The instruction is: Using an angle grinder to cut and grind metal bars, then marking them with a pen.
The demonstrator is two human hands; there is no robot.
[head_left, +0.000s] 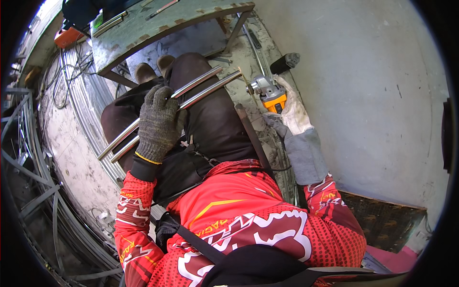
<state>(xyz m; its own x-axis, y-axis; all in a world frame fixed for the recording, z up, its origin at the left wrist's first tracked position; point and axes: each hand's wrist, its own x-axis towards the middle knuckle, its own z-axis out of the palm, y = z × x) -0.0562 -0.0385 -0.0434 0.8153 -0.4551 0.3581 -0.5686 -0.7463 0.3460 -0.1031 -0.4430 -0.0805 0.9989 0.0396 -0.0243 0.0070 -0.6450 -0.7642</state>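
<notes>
Red patterned long-sleeve jersey, white and maroon markings; dark trousers, brown boots; left hand (158, 122) grey knit glove, right hand (292, 115) pale leather gauntlet.

green workbench (143, 28), loose cables (67, 76), orange tool (67, 37)

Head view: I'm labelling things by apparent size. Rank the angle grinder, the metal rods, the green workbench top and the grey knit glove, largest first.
1. green workbench top
2. metal rods, longest but thin
3. grey knit glove on the left hand
4. angle grinder in the right hand, partly hidden

The glove lies nearer the camera, so ranks 3 and 4 are unsure.
</notes>
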